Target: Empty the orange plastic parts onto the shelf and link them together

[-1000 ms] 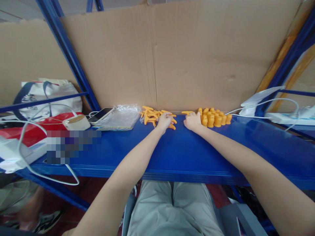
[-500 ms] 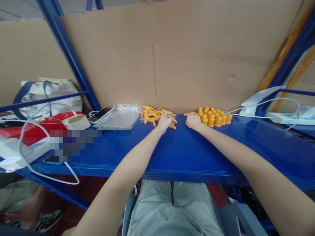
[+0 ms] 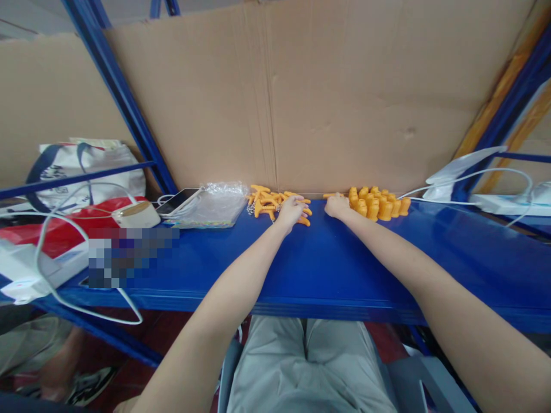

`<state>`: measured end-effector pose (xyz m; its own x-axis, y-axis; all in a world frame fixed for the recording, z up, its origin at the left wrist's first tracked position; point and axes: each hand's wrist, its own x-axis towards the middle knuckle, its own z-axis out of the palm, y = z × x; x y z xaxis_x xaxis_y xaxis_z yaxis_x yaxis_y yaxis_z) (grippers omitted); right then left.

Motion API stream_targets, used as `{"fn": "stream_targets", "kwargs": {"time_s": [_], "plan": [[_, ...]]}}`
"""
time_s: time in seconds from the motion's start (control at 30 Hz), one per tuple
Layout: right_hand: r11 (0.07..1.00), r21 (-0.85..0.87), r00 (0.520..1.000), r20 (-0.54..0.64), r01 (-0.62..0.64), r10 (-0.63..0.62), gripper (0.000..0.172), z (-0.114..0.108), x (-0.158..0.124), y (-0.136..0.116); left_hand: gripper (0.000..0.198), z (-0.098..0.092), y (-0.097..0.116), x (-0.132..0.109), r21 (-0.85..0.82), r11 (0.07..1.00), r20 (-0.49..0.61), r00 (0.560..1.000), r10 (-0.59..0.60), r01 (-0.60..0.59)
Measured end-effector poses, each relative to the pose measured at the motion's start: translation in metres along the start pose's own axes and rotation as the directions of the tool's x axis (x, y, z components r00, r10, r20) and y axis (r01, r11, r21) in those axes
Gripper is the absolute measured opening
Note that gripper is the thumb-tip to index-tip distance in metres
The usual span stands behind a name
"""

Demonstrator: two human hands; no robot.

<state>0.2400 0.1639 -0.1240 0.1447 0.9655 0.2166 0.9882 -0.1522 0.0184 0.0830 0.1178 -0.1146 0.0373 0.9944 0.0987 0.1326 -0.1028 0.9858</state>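
Note:
Orange pieces with small metal chains (image 3: 263, 202) lie in a loose pile at the back of the blue table (image 3: 310, 264). My left hand (image 3: 291, 211) rests on the right side of this pile, its fingers apart among the pieces; whether it grips one is hidden. My right hand (image 3: 337, 205) is closed on an orange piece (image 3: 330, 195) whose end sticks out at its upper left. Just right of that hand, several orange upright pieces (image 3: 379, 203) stand close together in a group.
Left of the pile are a clear plastic bag (image 3: 215, 206), a phone (image 3: 179, 201), a white adapter (image 3: 135, 214), cables and a red bag (image 3: 64, 226). Cardboard (image 3: 344, 103) closes the back. White cables and a power strip (image 3: 508, 203) lie right. A person's leg shows lower left.
The whole view has shifted slightly. Both hands stay in nearly the same places, and the right hand has turned a little over its orange piece.

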Motion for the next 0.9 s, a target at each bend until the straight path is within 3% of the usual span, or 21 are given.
{"fn": "stream_targets", "kwargs": {"time_s": [0.27,0.33,0.47,0.57,0.7,0.9], "plan": [[0.993,0.119,0.997,0.076,0.02,-0.029,0.048,-0.02,0.019,0.01,0.03,-0.001,0.002,-0.001,-0.022,1.0,0.017,1.0,-0.009,0.009],[0.991,0.134,0.999,0.032,0.015,-0.019,0.047,-0.029,0.025,0.017,0.031,-0.002,0.002,-0.001,-0.024,1.0,0.026,1.0,-0.011,0.012],[0.98,0.166,0.992,-0.05,-0.109,0.119,0.046,-0.037,0.037,0.042,0.031,-0.003,0.002,-0.002,-0.024,1.0,0.021,1.0,-0.006,0.006],[0.975,0.18,0.99,-0.031,-0.13,0.137,0.046,-0.032,0.048,0.064,0.03,-0.003,0.002,-0.002,-0.02,1.0,0.018,1.0,0.003,-0.003],[0.984,0.17,0.999,0.027,-0.046,0.043,0.047,-0.021,0.06,0.086,0.028,-0.003,0.001,-0.001,-0.02,1.0,0.018,1.0,0.003,-0.003],[0.993,0.104,0.997,0.061,-0.049,0.042,0.041,-0.012,0.063,0.091,0.031,-0.004,0.001,0.0,-0.013,1.0,0.021,1.0,-0.001,0.001]]}}
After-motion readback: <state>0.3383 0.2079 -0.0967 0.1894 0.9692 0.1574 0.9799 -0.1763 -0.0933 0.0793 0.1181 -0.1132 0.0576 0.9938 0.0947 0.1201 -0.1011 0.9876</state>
